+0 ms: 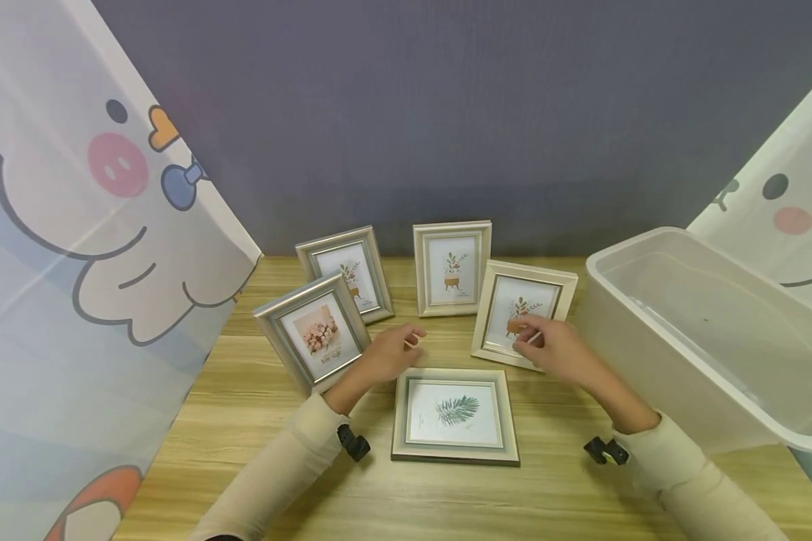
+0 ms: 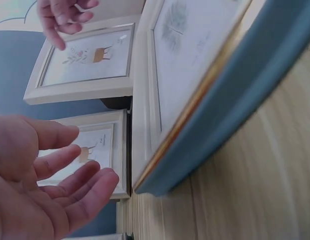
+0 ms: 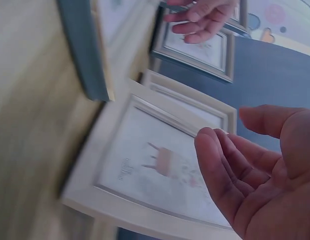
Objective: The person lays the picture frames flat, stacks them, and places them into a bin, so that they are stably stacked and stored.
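Note:
Both hands hover over a group of picture frames and hold nothing. My left hand (image 1: pixel 391 352), fingers loosely bent, is between the silver frame with a flower photo (image 1: pixel 321 338) and the flat-lying frame with a green leaf print (image 1: pixel 456 417). In the left wrist view the left hand (image 2: pixel 54 175) shows its palm and parted fingers. My right hand (image 1: pixel 551 346) overlaps the front of a cream frame with a potted-plant print (image 1: pixel 490 308). The right wrist view shows the right hand (image 3: pixel 265 170) with thumb apart from its bent fingers.
Behind stand a second cream frame (image 1: pixel 453 308) and a silver frame (image 1: pixel 382 282), both with potted-plant prints. A translucent plastic bin (image 1: pixel 677 368) stands at the right. A dark wall (image 1: pixel 446 113) rises behind the wooden table (image 1: pixel 243 451); cartoon-printed cloth (image 1: pixel 54 315) flanks it.

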Demonstrator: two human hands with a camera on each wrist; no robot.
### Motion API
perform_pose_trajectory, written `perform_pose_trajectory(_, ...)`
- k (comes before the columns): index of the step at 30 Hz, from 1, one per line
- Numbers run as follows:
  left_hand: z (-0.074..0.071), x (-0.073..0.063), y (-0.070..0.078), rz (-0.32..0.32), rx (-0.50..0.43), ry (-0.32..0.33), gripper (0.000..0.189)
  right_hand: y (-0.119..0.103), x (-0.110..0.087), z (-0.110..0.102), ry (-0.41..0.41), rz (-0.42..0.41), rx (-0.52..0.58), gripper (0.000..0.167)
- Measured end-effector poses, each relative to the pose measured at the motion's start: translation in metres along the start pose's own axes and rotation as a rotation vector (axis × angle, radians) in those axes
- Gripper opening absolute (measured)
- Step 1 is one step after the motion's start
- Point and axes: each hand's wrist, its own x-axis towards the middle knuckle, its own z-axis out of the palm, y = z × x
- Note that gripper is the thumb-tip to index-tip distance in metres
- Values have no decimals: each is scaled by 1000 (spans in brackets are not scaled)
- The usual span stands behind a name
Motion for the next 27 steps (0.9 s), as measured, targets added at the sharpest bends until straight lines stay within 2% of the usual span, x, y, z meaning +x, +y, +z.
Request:
perform_pose_trajectory(4, 3, 10, 5, 7, -88, -23, 41, -4, 8, -13, 79, -43, -42, 33)
perform_pose_trajectory(12, 12, 32, 18, 13, -136, -51, 48, -19, 31, -35, 248, -119, -94, 30)
perform_pose_trajectory(16, 18, 43, 22, -6, -167, -61, 51, -23, 44, -41, 343, -161, -174, 26)
perform_pose_trajectory(19, 24, 51, 23, -15, -175, -60, 52, -24, 52, -44, 338, -148, -207, 27)
perform_pose_trajectory(27, 40, 69, 25, -1, -184, -58, 51, -14, 69, -46, 226, -54, -247, 32)
